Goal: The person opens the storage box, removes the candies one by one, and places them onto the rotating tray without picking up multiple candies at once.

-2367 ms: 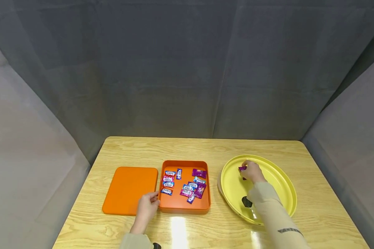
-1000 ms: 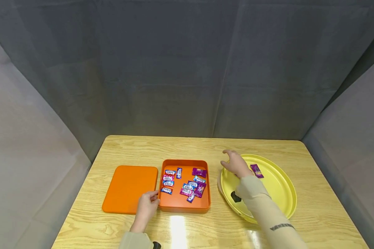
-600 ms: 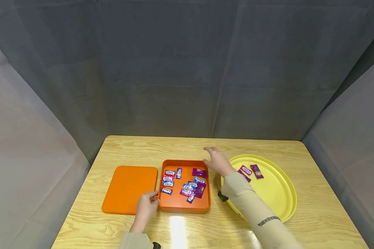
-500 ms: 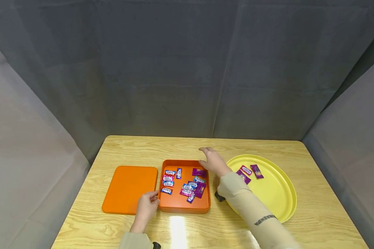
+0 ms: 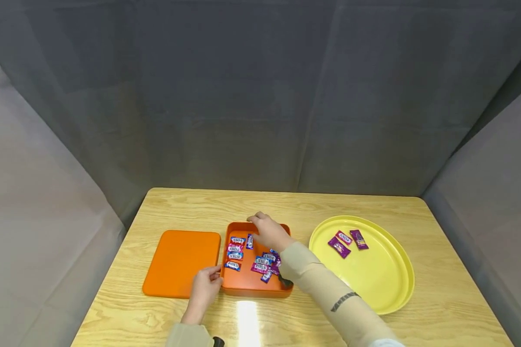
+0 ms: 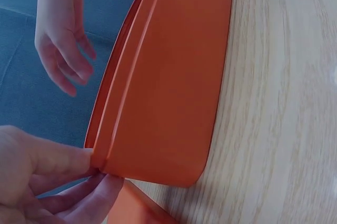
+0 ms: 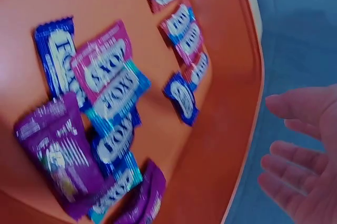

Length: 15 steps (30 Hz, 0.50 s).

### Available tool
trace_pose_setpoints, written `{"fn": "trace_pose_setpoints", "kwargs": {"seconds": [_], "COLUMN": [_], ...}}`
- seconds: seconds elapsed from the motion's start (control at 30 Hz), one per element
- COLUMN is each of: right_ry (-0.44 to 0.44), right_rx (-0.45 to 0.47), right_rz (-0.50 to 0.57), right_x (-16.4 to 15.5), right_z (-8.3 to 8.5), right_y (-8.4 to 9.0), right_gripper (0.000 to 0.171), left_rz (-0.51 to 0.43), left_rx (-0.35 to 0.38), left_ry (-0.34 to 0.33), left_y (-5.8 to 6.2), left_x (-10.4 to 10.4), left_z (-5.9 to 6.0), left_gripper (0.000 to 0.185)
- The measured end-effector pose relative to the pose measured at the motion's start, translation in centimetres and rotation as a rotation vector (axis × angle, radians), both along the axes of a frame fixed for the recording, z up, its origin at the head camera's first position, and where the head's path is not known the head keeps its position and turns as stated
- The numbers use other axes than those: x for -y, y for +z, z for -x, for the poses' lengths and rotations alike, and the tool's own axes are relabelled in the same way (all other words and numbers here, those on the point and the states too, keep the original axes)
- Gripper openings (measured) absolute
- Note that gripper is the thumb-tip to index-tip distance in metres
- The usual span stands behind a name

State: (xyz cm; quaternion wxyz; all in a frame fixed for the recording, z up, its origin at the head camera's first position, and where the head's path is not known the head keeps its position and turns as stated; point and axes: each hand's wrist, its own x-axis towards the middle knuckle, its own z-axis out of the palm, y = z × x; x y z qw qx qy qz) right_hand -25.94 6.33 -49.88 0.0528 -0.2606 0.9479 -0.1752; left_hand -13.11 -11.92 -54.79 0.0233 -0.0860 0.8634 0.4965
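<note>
In the head view an orange box [image 5: 256,292] holds several small wrapped candies, with a row of red and blue FOX'S ones [image 5: 235,249] on its left side. My left hand [image 5: 206,289] pinches the left rim, thumb and fingers on the edge in the left wrist view. My right hand [image 5: 270,233] hovers over the back right of the box, and its fingers [image 7: 295,158] are spread loosely with nothing between them in the right wrist view. Below that hand lies a heap of FOX'S candies [image 7: 116,87] with a purple packet [image 7: 60,161].
Right of the box a round yellow tray [image 5: 377,279] holds two purple packets, one [image 5: 339,247] near a small pink candy [image 5: 344,237]. A flat orange lid [image 5: 182,265] lies on the wooden table [image 5: 447,289] at the left. Grey cloth [image 5: 243,96] hangs behind.
My right hand has let go of a purple packet on the yellow tray and moved left over the orange box. The left hand has stayed at the box rim.
</note>
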Motion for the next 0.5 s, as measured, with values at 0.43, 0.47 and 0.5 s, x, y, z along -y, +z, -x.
{"fn": "trace_pose_setpoints", "kwargs": {"seconds": [0.43, 0.47, 0.5], "right_ry": [0.064, 0.065, 0.065], "right_rx": [0.058, 0.057, 0.053], "right_rz": [-0.183, -0.2, -0.214], "right_x": [2.8, 2.9, 3.0], "right_z": [-0.3, -0.3, -0.4], "right_y": [-2.2, -2.4, -2.7], "right_gripper": [0.037, 0.038, 0.038], "left_rz": [-0.008, -0.006, -0.005], "left_rx": [0.013, 0.014, 0.014], "left_ry": [-0.005, -0.003, -0.002], "left_y": [0.6, 0.6, 0.6], "left_x": [-0.2, -0.3, -0.3], "left_z": [0.0, 0.0, 0.0], "left_gripper": [0.033, 0.033, 0.033]}}
